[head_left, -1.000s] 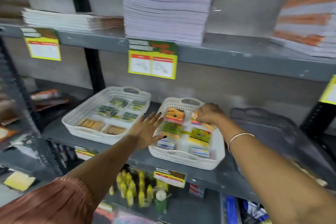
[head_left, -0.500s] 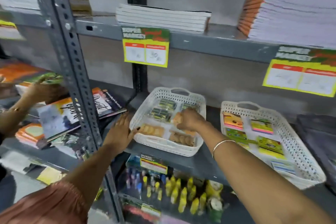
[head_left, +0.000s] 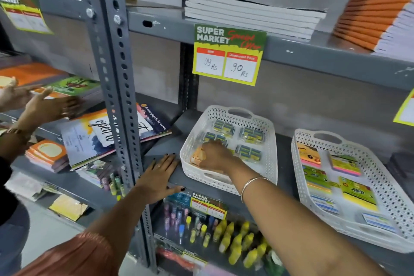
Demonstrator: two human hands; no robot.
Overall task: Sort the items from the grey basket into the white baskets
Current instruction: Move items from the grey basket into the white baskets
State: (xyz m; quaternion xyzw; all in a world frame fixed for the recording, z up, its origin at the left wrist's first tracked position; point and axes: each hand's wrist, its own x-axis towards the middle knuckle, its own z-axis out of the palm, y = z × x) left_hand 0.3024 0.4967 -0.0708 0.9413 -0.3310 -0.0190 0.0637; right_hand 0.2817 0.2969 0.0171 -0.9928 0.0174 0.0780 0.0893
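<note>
Nearest, left hand (head_left: 158, 177) flat on the grey shelf (head_left: 179, 180) edge, fingers spread, gripping nothing. Just beyond, right hand (head_left: 216, 155) reaching into the left white basket (head_left: 267, 163), fingers curled around an orange packet (head_left: 198, 155) at its near-left corner; blue-green packets (head_left: 248, 135) behind. To the right, second white basket (head_left: 301, 177) with coloured sticky-note packs (head_left: 343, 161). Overhead, price tag (head_left: 228, 54).
</note>
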